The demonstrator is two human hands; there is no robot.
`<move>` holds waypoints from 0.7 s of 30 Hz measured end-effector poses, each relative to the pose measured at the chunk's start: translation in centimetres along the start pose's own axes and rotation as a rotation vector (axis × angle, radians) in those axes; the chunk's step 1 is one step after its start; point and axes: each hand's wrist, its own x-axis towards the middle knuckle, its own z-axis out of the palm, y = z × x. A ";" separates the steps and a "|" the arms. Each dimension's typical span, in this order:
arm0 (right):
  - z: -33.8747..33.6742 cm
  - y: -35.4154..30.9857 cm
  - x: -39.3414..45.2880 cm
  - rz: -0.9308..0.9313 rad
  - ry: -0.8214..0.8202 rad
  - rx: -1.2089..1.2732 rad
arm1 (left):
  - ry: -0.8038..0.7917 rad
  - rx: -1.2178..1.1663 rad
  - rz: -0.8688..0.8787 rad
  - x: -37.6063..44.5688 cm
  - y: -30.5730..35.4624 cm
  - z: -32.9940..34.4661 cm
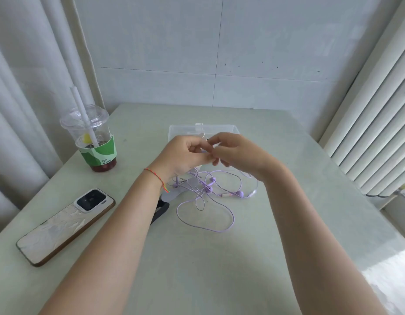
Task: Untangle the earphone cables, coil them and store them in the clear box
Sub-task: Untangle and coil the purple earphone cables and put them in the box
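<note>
Lilac cable, thin and very light, lies nearest to you in a wide loose loop (206, 214) on the pale table (287, 201), and I judge it soft and limp: it will follow your fingers with no resistance, but it will also slide and catch on itself easily. A little farther the earphone cables (210, 185) are crossed in a tangle just under your wrists, with the small earbuds (239, 193) and a plug lying among the strands. The buds and the joints near them look like the fragile parts, so it seems better to take hold of the plain cable, or the plug end, and to feed it through the crossings slowly, not to pull hard on a knot. Above the tangle your left hand (185, 155) and right hand (237, 153) are raised and meet fingertip to fingertip. Both have the fingers curled in, and they seem to pinch something small between them, probably a strand or a white piece, but it is too small for me to say which. Strands hang from below the hands down to the table. Behind the hands, partly hidden by them, stands the clear box (181, 130); what is inside I cannot tell. To the left are a phone (62, 228) and a drink cup (94, 142).
</note>
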 end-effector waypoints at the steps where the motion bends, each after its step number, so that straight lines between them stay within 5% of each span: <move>1: -0.3 0.2 -0.1 0.007 0.007 -0.087 | 0.017 0.032 -0.015 0.1 -0.2 -0.2; 4: -0.8 0.8 0.3 -0.021 0.141 -0.159 | 0.071 0.150 -0.063 0.2 -0.8 -0.5; 10: -1.6 1.0 1.4 -0.073 0.921 0.289 | 0.099 0.149 -0.117 0.5 -1.9 -1.0; 16: -1.7 1.6 1.7 0.034 0.814 0.437 | 0.095 -0.080 -0.093 0.3 -1.2 -1.1; 21: -2.5 2.7 1.9 0.093 1.035 0.460 | 0.360 -0.244 -0.095 0.9 -1.3 -1.9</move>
